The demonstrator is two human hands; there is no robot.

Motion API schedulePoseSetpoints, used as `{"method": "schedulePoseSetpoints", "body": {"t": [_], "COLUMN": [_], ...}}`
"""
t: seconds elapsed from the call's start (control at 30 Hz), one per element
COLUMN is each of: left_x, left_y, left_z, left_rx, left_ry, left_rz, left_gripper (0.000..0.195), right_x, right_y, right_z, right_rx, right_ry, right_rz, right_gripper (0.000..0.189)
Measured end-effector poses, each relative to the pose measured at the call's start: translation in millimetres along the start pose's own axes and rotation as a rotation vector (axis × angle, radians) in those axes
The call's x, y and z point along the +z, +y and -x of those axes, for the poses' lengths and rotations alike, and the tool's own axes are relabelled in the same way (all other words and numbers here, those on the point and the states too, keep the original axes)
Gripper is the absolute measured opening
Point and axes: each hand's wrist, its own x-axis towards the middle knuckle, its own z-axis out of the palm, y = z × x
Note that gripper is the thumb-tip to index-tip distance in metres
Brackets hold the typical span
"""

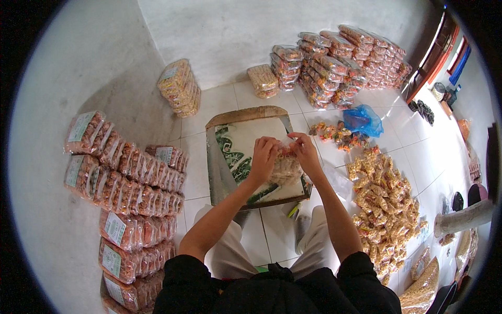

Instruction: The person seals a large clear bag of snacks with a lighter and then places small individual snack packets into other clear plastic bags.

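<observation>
A clear plastic bag of snacks (285, 169) lies on a low table with a worn white and green top (231, 137). My left hand (265, 157) grips the left side of the bag's upper end, its fingers bent over the plastic. On the right side of that same end, my right hand (305, 152) pinches the plastic between thumb and fingers. Small reddish and yellowish pieces show through the bag between my hands. Empty-looking clear plastic (337, 182) lies on the floor to the right of the table. A yellow-green object (294, 210) is by the table's near edge.
Packed snack bags stand in rows (137, 161) at the left and in stacks (325, 70) along the far wall. Right of the table lie a heap of small snack packets (384, 204), darker packets (337, 133) and a blue plastic bag (362, 120) on the tiled floor.
</observation>
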Motion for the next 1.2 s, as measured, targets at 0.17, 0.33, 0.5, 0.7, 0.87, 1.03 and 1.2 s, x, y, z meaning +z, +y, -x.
{"method": "schedulePoseSetpoints", "body": {"t": [0.17,0.33,0.5,0.7,0.87,1.03,1.2], "left_x": [2,-1,2,-2,-2,-3,-9], "left_y": [-1,15,13,10,-2,-8,0], "left_z": [0,-1,3,-8,-7,-10,-11], "left_rx": [-0.101,-0.264,-0.185,-0.008,0.034,-0.073,-0.330], "left_ry": [-0.019,0.081,0.053,0.028,-0.053,-0.082,-0.101], "left_rz": [0.111,0.402,0.192,0.106,-0.130,0.114,0.724], "left_gripper": [0.013,0.015,0.018,0.024,0.025,0.023,0.023], "right_x": [-1,6,11,5,7,10,9], "right_y": [12,2,-1,-5,-19,-23,-17], "right_z": [-3,0,1,3,6,6,4], "right_rx": [-0.165,-0.112,-0.071,-0.079,-0.131,-0.061,-0.160], "right_ry": [-0.019,0.072,0.127,0.117,0.179,0.247,0.226], "right_rz": [0.275,0.321,0.233,0.148,0.226,0.187,0.286], "right_gripper": [0.007,0.008,0.006,0.014,0.018,0.013,0.011]}}
